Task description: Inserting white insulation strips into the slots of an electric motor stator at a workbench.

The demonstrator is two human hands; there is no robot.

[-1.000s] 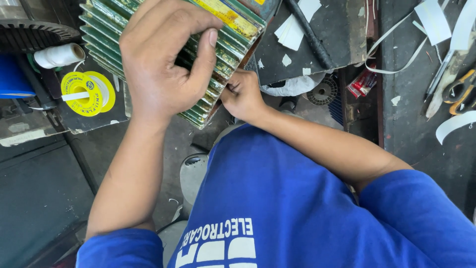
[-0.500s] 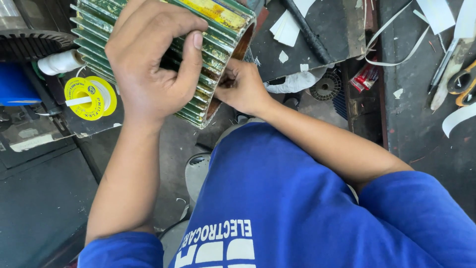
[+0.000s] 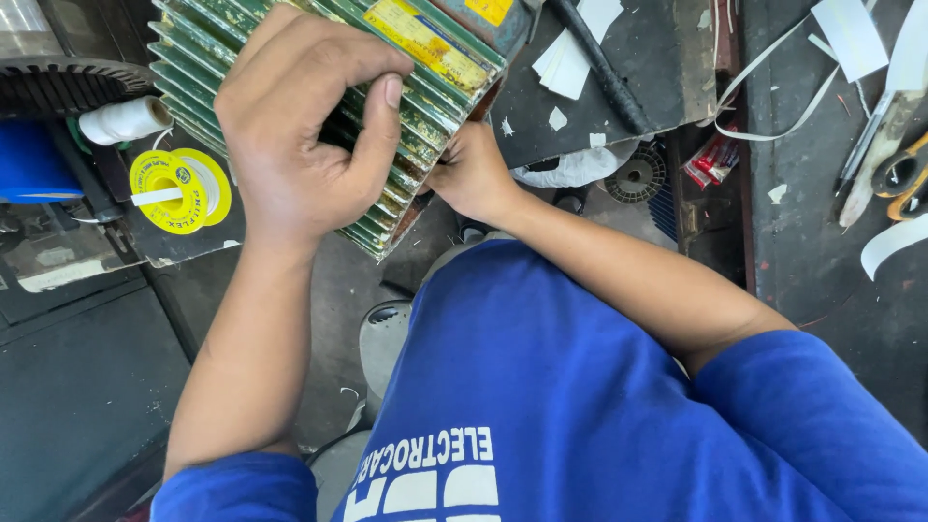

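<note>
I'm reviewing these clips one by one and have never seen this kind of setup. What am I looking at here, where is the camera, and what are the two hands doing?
There is no machine filming: the camera sits on a person's head and looks straight down, so the blue shirt and both forearms fill the lower part of the view.

The left hand lies on top of a green ribbed metal housing, thumb and fingers curled over its fins. It looks like an electric motor casing, with a yellow label on it. The right hand is at the housing's lower edge, fingertips tucked against the end; whether it holds anything small cannot be seen.

Around them on the dark workbench: a yellow spool and a white thread roll to the left, white paper strips, a black rod, and scissors at the right edge.
</note>
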